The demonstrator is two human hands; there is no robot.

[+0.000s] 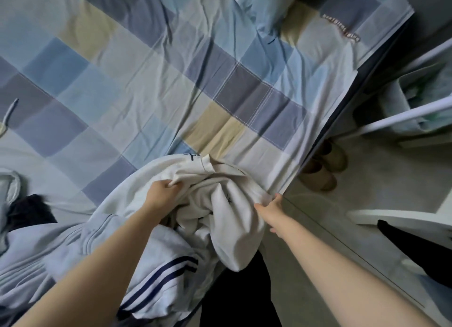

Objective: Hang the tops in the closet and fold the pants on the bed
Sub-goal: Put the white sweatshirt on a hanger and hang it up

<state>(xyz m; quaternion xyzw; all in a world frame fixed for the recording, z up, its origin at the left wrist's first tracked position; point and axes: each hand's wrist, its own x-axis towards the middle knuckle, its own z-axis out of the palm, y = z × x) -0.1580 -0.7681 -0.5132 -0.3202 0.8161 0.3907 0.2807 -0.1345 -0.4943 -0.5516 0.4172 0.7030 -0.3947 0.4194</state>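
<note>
While white garment (pixel 220 204) lies bunched at near edge of bed (pixel 146 82), left hand (pixel 161 189) pinches fold of it, fingers curled into cloth; right hand (pixel 271 204) grips its right edge at bed corner. Small dark mark on white cloth, unreadable. Red embroidered writing (pixel 341 25) on checked sheet, too blurred to read. Pale blue striped garment (pixel 97 253) beside it, nearer left. Brown shoes (pixel 325 170) on floor by bed.
</note>
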